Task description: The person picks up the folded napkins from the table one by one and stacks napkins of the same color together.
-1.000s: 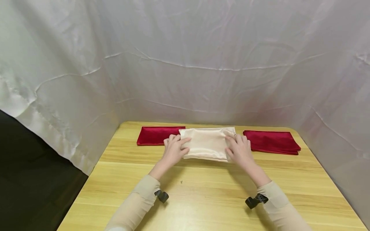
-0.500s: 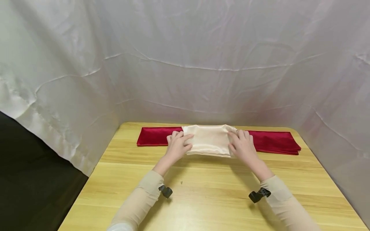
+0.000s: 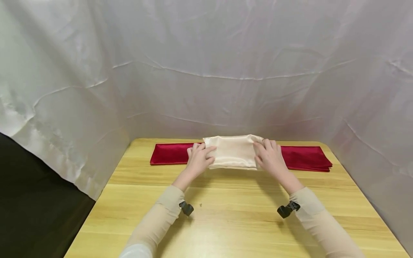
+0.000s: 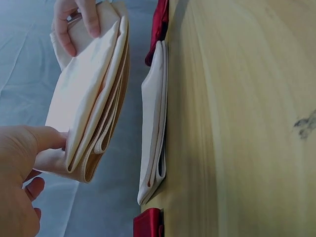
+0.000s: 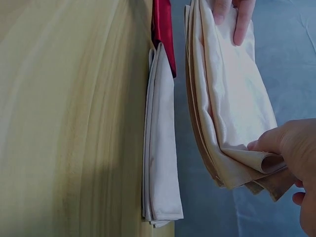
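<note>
Two cream cloths, both folded. One folded cream cloth (image 3: 233,152) held clear of the worktop (image 3: 232,211), lifted just above the other; several layers stacked, edges showing as thin parallel lines in the wrist views, satin sheen, soft creases near the ends. Gripped at the left end by the left hand (image 3: 199,159), thumb on top and fingers (image 3: 192,150) curled round the edge. Gripped at the right end by the right hand (image 3: 270,159), thumb on the upper face, fingers (image 5: 302,197) wrapped under, clamped on the folds. Kept roughly level between both hands, near the far edge of the worktop.

Directly beneath, a second cream cloth (image 4: 154,123), folded flat, lying on the worktop, apart from the lifted one with a clear gap between them.

Two red cloths, also folded flat: the left red cloth (image 3: 169,153) beside the left hand, the right red cloth (image 3: 306,157) beside the right hand, both along the far edge, flanking the cream pile. Right one seemingly a stack of several layers; exact count not readable.

Pale wood-grain worktop, one. White wrinkled sheet (image 3: 209,64) hung behind and to both sides. Beige sleeves (image 3: 155,222) on both arms, each with a small black wrist mount (image 3: 186,208).
</note>
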